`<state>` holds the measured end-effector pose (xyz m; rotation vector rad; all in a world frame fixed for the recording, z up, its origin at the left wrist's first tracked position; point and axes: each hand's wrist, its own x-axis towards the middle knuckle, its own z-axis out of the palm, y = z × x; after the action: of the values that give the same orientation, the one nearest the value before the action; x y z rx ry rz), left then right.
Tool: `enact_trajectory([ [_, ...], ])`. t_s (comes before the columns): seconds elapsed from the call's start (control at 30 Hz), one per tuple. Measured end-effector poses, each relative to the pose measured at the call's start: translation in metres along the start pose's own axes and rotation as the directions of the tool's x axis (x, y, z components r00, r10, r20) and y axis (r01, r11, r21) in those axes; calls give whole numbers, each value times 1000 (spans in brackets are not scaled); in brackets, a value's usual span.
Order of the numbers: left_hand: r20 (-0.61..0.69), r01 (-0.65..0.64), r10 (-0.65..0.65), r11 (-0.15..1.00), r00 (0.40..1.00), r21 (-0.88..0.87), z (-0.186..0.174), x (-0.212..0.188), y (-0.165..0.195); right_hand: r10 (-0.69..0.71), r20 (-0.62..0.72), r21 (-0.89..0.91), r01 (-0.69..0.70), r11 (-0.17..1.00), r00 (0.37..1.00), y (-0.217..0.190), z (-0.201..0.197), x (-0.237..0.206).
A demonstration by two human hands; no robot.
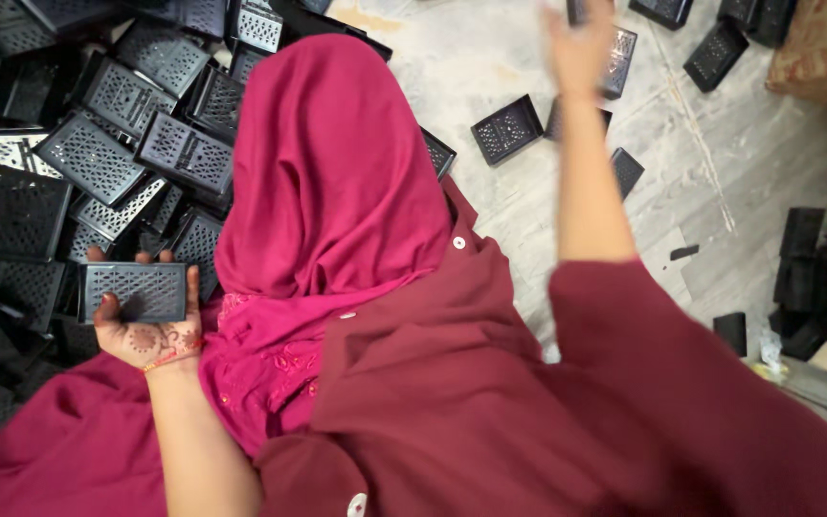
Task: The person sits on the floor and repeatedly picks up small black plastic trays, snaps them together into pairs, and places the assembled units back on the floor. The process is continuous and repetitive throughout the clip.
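- Black plastic grilles make a big pile [59, 144] on the left, tumbled over each other, and it looks to me like most of the work is in that heap.
- The left hand [145, 330] lies palm up, with henna on the skin, and its fingers curl around one grille [134, 292], which rests flat on the palm at the edge of the pile.
- The right hand [581, 43] is raised far out over the stone floor [720, 172]; it is blurred, the fingers look spread, and I see nothing inside it.
- A few grilles [507, 127] lie scattered on the floor under and near that hand, well apart from the pile.
- I judge that only a small part is sorted out so far, and much more remains.
- A cardboard box [820, 48] stands in the top right corner.
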<state>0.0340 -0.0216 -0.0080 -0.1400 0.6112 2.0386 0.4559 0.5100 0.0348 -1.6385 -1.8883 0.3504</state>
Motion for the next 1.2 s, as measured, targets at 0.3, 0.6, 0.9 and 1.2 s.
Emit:
enact_trajectory([
  [0.3, -20, 38, -38, 999, 999, -37, -3, 15, -3, 694, 396, 363, -796, 484, 602, 32, -42, -84],
  [0.6, -51, -64, 62, 997, 997, -32, 11, 0, -9, -176, 758, 652, -733, 196, 628, -143, 83, 13],
  [0.9, -142, -48, 51, 998, 988, 27, 13, 9, -12, 543, -23, 677, -387, 626, 840, 57, -10, 123],
  [1.2, -222, -88, 95, 995, 970, 42, 23, 20, -15, 360, 387, 673, -527, 520, 849, 7, 54, 205],
])
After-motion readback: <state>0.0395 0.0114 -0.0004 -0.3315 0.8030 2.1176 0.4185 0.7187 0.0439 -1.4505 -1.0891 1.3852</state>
